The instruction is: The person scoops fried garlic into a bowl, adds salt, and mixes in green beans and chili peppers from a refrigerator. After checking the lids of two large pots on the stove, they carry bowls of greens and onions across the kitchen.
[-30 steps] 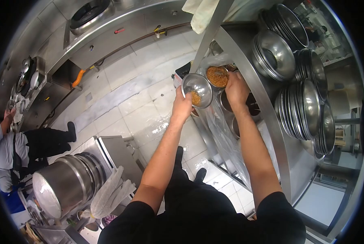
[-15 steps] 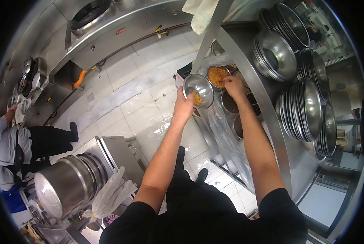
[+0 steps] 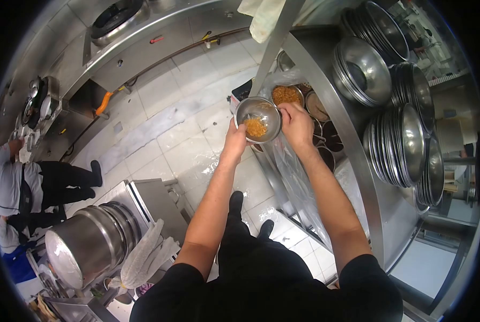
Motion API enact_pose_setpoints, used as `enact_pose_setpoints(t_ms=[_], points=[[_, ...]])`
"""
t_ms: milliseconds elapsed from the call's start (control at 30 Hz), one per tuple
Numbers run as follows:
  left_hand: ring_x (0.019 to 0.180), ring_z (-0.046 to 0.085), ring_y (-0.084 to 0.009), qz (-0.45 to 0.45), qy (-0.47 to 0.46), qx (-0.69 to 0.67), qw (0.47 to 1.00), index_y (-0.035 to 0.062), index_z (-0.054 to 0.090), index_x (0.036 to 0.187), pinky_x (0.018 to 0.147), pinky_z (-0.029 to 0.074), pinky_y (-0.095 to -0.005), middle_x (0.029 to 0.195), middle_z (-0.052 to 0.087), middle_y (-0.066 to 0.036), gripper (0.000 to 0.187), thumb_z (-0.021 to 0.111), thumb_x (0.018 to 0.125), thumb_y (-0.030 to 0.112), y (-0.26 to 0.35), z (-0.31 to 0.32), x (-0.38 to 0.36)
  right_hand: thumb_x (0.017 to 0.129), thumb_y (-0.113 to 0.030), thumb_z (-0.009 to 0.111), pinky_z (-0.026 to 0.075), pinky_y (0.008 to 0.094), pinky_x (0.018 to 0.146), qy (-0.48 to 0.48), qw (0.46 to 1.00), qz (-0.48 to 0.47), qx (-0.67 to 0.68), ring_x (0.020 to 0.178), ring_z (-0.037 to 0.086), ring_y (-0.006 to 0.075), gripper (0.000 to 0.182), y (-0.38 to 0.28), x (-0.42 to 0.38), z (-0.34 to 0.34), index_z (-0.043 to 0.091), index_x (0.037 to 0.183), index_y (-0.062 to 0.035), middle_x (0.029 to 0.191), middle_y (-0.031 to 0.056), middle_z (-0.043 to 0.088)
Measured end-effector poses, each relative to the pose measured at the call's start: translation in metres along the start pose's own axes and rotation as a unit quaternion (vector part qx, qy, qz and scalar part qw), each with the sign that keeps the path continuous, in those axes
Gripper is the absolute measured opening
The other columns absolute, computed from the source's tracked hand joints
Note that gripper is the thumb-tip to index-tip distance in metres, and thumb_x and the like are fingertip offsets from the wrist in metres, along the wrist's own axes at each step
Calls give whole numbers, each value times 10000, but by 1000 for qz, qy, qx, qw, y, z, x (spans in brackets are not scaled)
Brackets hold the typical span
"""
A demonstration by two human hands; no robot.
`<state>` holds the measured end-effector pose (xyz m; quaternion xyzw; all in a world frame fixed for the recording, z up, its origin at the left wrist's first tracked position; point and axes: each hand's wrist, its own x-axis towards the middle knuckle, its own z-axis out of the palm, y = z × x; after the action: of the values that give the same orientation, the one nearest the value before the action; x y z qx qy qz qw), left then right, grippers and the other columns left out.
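Note:
A round metal bowl (image 3: 269, 122) with a small heap of orange-yellow crumbly food (image 3: 255, 127) in it is tilted toward me. My left hand (image 3: 236, 140) grips its left side, thumb over the rim. At the bowl's right rim is my right hand (image 3: 298, 124), fingers curled; whether they pinch the rim or bits of food is hidden. Just beyond that hand stands a round container (image 3: 287, 95) filled with similar orange food. Several other round containers, among them one with tan contents (image 3: 317, 105), sit beside it, partly covered by my right hand and forearm.
Clear plastic sheeting (image 3: 299, 185) hangs along the counter edge. Stacked metal bowls (image 3: 395, 145) fill the steel shelf (image 3: 352, 134) at right. Large pots (image 3: 84, 247) stand at lower left, with a cloth (image 3: 143, 255) beside them. Another person (image 3: 14, 182) stands at far left. The tiled floor (image 3: 181, 129) looks wet.
My right hand has come out of the orange food container and moved left to the bowl's rim. The bowl has shifted slightly left, and the food in it looks a little more spread.

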<state>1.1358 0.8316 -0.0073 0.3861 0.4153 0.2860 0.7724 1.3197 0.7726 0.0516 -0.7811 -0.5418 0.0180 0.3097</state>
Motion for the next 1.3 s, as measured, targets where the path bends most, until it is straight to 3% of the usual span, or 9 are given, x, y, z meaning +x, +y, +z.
enact_pose_setpoints(t_ms=[167, 267, 367, 567, 667, 867, 967, 1100, 1300], points=[[1253, 563, -310, 9, 9, 4, 1000, 61, 278, 1543, 941, 562, -459, 1440, 471, -203, 599, 415, 970, 167, -5, -14, -6, 924, -146, 610, 526, 455, 785, 124, 983, -35, -133, 911, 654, 359, 151, 19, 19, -6, 704, 1035, -106, 945, 114, 674], [1267, 548, -306, 20, 13, 15, 1000, 68, 301, 1543, 971, 536, -467, 1440, 479, -200, 600, 419, 963, 162, -11, -22, -3, 899, -153, 622, 525, 466, 792, 112, 978, 34, -174, 900, 653, 366, 151, 67, 35, 12, 721, 1007, -116, 930, 126, 673], [1263, 548, -303, 23, 12, 27, 999, 70, 314, 1542, 982, 522, -470, 1439, 486, -197, 601, 418, 957, 157, -14, -25, -1, 877, -160, 631, 524, 488, 787, 16, 971, -2, -237, 920, 656, 370, 145, 76, 43, 18, 736, 965, -112, 952, 134, 682], [1253, 552, -298, 16, 11, 19, 1000, 70, 319, 1538, 969, 526, -461, 1438, 486, -193, 604, 418, 950, 160, -1, -15, -9, 814, -131, 648, 537, 438, 793, -68, 982, 148, -98, 854, 686, 348, 133, 73, 47, 20, 749, 889, -90, 903, 150, 725], [1241, 564, -299, 13, 9, 10, 1000, 59, 314, 1530, 958, 539, -453, 1421, 493, -194, 598, 423, 952, 164, 4, -11, -12, 919, -192, 596, 521, 412, 871, -71, 982, 163, -70, 967, 683, 336, 210, 85, 46, 9, 750, 1034, -107, 1009, 171, 717], [1180, 602, -277, 13, 8, 3, 1000, 25, 331, 1485, 887, 588, -415, 1372, 514, -194, 529, 427, 984, 166, 1, -7, -6, 939, -213, 634, 522, 373, 840, 4, 992, 121, 38, 936, 693, 275, 193, 85, 29, -5, 730, 1022, -68, 973, 133, 714], [1220, 590, -308, 16, -9, 8, 1000, -25, 278, 1498, 901, 598, -425, 1392, 481, -234, 578, 439, 980, 172, 5, -4, -9, 892, -147, 649, 523, 412, 842, -4, 995, 84, 61, 944, 678, 317, 131, 39, 14, -14, 741, 961, -85, 980, 126, 717], [1209, 596, -311, 7, -15, 9, 1000, -17, 279, 1502, 899, 597, -424, 1400, 478, -232, 571, 434, 986, 173, 7, 3, -11, 923, -161, 630, 517, 443, 824, -2, 1000, -18, 8, 943, 648, 349, 151, 5, -1, -18, 725, 1025, -105, 957, 116, 687], [1210, 596, -319, 13, -19, 9, 1000, 5, 300, 1503, 909, 586, -427, 1410, 481, -228, 569, 447, 982, 183, 2, -1, -17, 944, -183, 613, 529, 435, 781, 109, 990, 57, -69, 889, 680, 359, 166, 35, 16, -7, 712, 1049, -100, 949, 143, 709]])
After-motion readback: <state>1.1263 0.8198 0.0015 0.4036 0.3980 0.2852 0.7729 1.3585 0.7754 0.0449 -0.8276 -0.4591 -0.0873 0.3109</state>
